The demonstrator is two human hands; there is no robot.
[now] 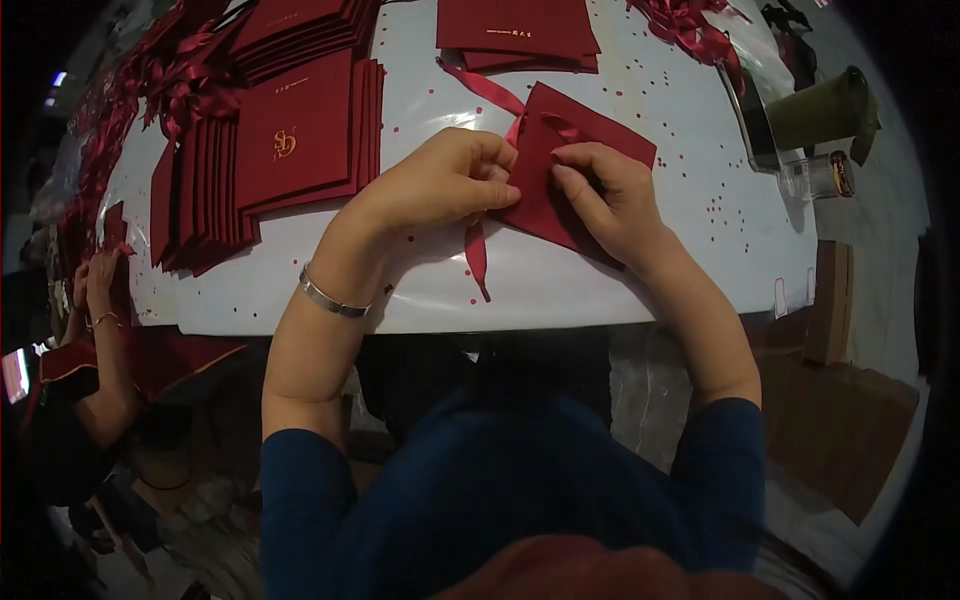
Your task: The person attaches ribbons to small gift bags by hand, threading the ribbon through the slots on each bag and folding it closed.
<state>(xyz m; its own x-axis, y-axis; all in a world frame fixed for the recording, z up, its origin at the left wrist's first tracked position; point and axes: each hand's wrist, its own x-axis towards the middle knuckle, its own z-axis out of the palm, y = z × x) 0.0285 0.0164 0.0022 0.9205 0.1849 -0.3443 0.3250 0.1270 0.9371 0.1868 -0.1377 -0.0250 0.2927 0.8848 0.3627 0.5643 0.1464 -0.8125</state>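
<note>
White sheeting, kinda shiny, covers the table (640,285), and that's the biggest thing going on here. Next up is the big stack of red folders (300,115) on the left, with more folders leaning right beside it. Smaller pile of the same stuff, far folders (515,28), sits at the back middle. Single red folder (590,215) lies tilted near the front edge, between the person's two hands. Left hand (445,180) has its thumb and fingers closed on that folder's left edge. Right hand (610,195) is over the folder with thumb and fingertips drawn together; can't tell if they're actually pinching anything. Green container (820,112) is off by the right end, a clear cup (815,178) just beside it. Red ribbon (478,262) sticks out above and below the left hand. Tiniest of all: little red dots (725,210) scattered everywhere on the white.
</note>
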